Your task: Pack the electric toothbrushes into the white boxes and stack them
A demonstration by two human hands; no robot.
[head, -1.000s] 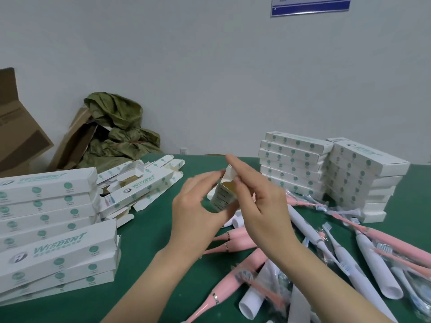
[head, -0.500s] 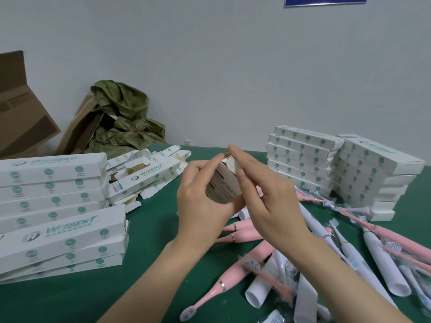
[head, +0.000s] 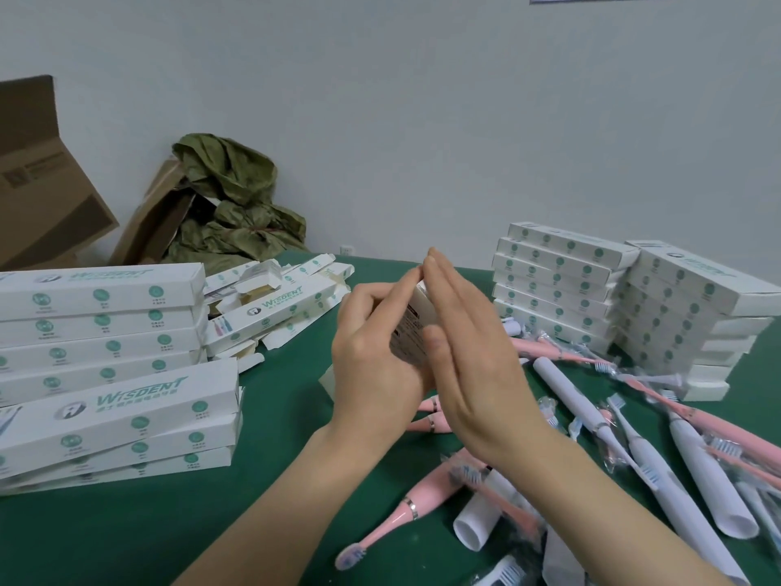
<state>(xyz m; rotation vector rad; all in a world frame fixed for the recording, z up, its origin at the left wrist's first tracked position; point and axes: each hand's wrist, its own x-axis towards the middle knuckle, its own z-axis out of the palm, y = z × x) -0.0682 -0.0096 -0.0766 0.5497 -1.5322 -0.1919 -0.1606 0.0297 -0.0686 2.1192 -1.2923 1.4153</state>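
One white box (head: 416, 325): left hand (head: 374, 370) grips it, flat right hand (head: 477, 365) presses.

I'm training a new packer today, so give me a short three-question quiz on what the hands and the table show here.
1. True or false: the left hand grips the white box.
2. The right hand's fingers are: A in a fist; B straight, against the box; C round scissors.
3. Fill in: the loose toothbrushes on the green table are white and ____.
Key: 1 true; 2 B; 3 pink.
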